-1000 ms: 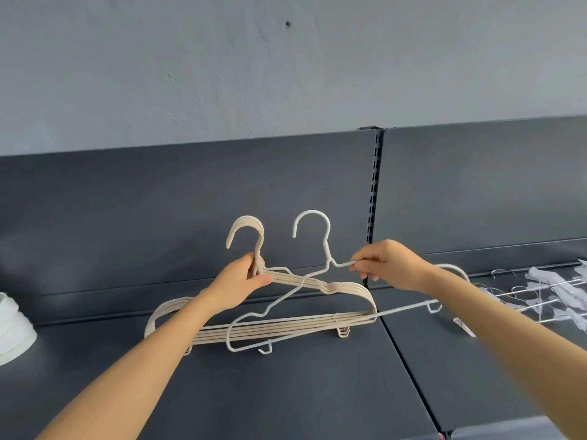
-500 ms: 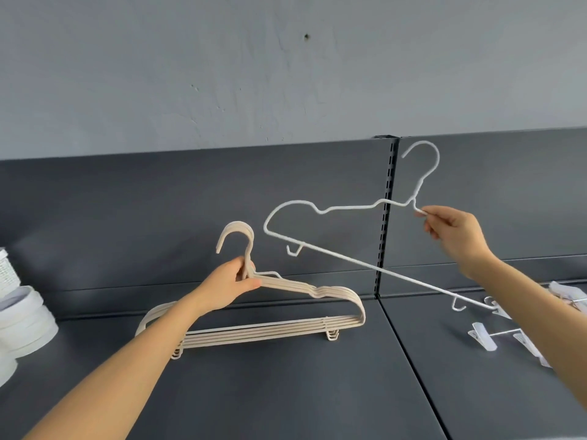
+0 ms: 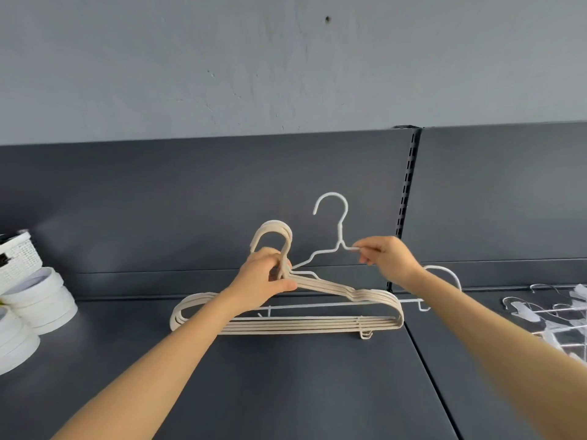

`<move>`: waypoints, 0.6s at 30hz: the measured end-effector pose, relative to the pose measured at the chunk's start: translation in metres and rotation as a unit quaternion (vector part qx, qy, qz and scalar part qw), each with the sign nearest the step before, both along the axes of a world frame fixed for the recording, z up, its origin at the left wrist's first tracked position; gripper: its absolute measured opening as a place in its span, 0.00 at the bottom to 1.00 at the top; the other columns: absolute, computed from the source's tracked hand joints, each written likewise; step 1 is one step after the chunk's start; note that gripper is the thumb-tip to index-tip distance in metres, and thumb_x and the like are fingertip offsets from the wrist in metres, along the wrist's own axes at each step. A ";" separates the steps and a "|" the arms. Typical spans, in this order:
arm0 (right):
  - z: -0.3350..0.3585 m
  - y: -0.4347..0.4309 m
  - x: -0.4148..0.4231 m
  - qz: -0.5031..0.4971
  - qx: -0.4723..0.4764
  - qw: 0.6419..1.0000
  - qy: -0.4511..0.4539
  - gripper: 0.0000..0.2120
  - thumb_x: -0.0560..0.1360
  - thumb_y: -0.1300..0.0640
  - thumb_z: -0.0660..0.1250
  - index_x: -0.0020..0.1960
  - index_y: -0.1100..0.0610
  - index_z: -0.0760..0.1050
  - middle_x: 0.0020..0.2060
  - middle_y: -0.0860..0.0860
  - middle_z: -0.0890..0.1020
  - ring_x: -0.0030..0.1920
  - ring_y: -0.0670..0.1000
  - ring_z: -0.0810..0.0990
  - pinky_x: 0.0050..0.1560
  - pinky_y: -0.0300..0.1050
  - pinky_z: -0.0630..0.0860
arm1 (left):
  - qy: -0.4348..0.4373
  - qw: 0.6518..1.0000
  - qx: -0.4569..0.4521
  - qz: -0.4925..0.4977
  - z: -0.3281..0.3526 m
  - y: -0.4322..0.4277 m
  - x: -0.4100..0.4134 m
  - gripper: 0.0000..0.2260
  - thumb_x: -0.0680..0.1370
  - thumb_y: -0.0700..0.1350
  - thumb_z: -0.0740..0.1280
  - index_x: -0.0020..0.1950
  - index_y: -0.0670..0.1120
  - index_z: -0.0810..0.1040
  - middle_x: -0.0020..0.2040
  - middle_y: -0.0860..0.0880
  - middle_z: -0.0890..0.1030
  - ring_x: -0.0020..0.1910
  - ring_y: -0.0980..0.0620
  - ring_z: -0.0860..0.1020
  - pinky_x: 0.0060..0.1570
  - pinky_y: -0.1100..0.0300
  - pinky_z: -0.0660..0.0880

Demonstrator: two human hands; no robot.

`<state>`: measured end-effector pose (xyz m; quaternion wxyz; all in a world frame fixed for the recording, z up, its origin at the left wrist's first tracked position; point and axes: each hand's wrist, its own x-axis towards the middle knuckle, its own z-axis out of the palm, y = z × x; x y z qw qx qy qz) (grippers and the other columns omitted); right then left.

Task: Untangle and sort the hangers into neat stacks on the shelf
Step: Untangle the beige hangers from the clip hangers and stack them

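- Beige hanger stack (image 3: 317, 323) stands on the shelf (image 3: 286, 392), with the left hand (image 3: 266, 277) fingers curled round its necks.
- White wire hanger (image 3: 340, 230) sits just behind it, long axis parallel, pinched by the right hand (image 3: 387, 258).

Dark grey shelf (image 3: 286, 392) across the lower frame. Bearing beige hangers (image 3: 317, 323) upright at centre, stacked round white tubs (image 3: 41, 296) and woven box (image 3: 16, 258) at left, clip hangers (image 3: 556, 312) at far right.

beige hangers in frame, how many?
5 by the bottom bars: the beige hangers stand as one bunch on the shelf, left hand gripping their necks. Another may hide behind.
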<state>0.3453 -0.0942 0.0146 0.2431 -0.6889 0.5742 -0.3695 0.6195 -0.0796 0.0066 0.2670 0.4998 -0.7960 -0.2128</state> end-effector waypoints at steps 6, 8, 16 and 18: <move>-0.015 0.005 0.049 0.051 0.035 0.998 0.016 0.12 0.78 0.64 0.60 0.56 0.59 0.80 0.47 0.51 0.82 0.48 0.48 0.78 0.51 0.33 0.71 | 0.017 0.998 0.048 -0.024 -0.001 0.008 -0.002 0.26 0.78 0.48 0.67 0.74 0.53 0.63 0.58 0.55 0.74 0.58 0.60 0.72 0.65 0.62 0.64; -0.016 0.006 0.062 0.073 0.025 0.996 0.049 0.12 0.79 0.62 0.61 0.57 0.57 0.80 0.49 0.48 0.79 0.51 0.47 0.76 0.56 0.39 0.69 | -0.025 0.999 0.022 -0.019 -0.001 0.008 -0.003 0.22 0.79 0.51 0.65 0.72 0.53 0.64 0.54 0.52 0.78 0.54 0.58 0.74 0.66 0.58 0.63; -0.024 0.020 0.057 0.138 0.021 0.966 0.218 0.29 0.77 0.43 0.60 0.73 0.55 0.61 0.57 0.52 0.73 0.59 0.55 0.72 0.61 0.47 0.69 | -0.214 0.976 -0.025 -0.016 -0.016 -0.003 0.024 0.23 0.78 0.58 0.63 0.71 0.54 0.63 0.68 0.54 0.71 0.67 0.53 0.69 0.73 0.48 0.58; -0.032 0.024 0.058 0.136 0.023 0.948 0.288 0.39 0.74 0.37 0.61 0.76 0.53 0.48 0.65 0.52 0.68 0.64 0.55 0.70 0.64 0.50 0.68 | -0.222 0.975 -0.010 -0.005 -0.015 -0.002 0.024 0.29 0.77 0.58 0.64 0.74 0.53 0.58 0.70 0.51 0.69 0.66 0.48 0.70 0.66 0.49 0.67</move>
